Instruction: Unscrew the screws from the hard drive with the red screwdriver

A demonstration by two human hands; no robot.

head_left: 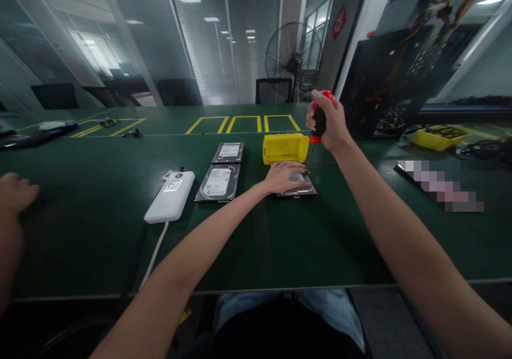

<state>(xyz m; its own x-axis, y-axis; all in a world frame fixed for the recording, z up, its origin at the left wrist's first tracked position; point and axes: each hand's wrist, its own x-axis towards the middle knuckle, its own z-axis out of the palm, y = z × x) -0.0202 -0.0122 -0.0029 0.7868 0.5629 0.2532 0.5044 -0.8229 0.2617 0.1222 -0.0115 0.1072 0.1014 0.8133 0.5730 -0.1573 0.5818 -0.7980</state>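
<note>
My right hand [328,120] is wrapped round the red and black handle of a screwdriver [320,119], held upright. Its shaft points down at the far right corner of a hard drive [298,192]; where the tip touches is hidden behind my fingers. Across the top of that drive lies my left hand [286,176], fingers stretched over it and covering much of its surface. Just behind stands a yellow plastic bin [285,149]. To the left, two more drives rest on the green table, a near one [218,182] and a far one [228,152].
A white power strip [170,197] with a cord lies left of the drives. Another person's hand [18,191] is at the left edge. A computer case [384,87], yellow tray [438,138] and cables stand at the right. Yellow tape marks the table [224,257].
</note>
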